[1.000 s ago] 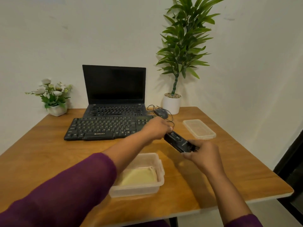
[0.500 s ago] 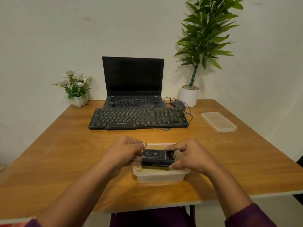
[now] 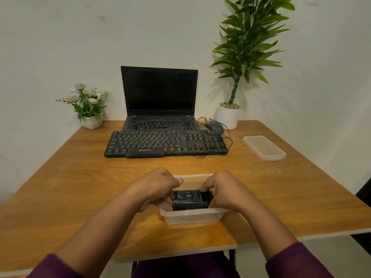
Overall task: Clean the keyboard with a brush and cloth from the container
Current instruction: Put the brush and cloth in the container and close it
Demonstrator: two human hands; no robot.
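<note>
A small black box [image 3: 190,199] sits low inside the clear plastic container [image 3: 192,216] near the table's front edge. My left hand [image 3: 154,189] grips its left end and my right hand [image 3: 222,190] grips its right end. The box and hands hide the container's contents; no cloth or brush shows. The black keyboard [image 3: 164,144] lies farther back, in front of the laptop [image 3: 159,97], with dusty specks on its right side.
The container's lid [image 3: 264,147] lies at the right. A wired mouse [image 3: 214,127] sits behind the keyboard's right end. A tall potted plant [image 3: 228,115] stands back right, a small flower pot [image 3: 90,115] back left. Bare wooden table [image 3: 70,187] surrounds the container.
Both hands brought the black box from over the table's right side back to the container, then lowered it from above the rim down into it.
</note>
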